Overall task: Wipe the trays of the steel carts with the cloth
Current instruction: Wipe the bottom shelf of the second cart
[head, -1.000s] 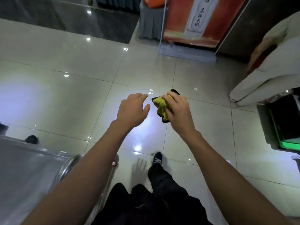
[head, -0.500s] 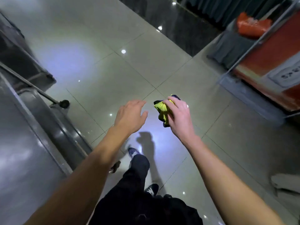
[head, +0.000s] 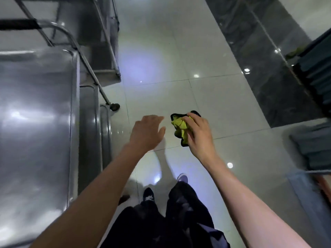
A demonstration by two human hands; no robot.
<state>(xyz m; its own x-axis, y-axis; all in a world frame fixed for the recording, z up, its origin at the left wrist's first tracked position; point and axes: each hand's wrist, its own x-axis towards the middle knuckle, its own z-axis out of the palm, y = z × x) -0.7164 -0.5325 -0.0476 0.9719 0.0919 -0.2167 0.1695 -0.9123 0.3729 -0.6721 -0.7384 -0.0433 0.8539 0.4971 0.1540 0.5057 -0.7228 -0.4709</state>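
My right hand grips a crumpled yellow cloth with a black edge, held in the air above the floor tiles. Just to its left, my left hand hovers with relaxed fingers and holds nothing. A steel cart fills the left side, its shiny top tray level with my left forearm. Lower tray edges show beside it. A second steel cart stands behind it at the upper left, with a black-gripped handle bar.
Glossy pale floor tiles stretch ahead, bordered on the right by a dark polished strip. A small caster wheel sits near the cart corner. A grey cloth-covered stand is at the right. My legs and shoes are below.
The view has swung left, bringing the steel carts from the left edge into full view. My hands keep the same pose, the right one still holding the cloth.
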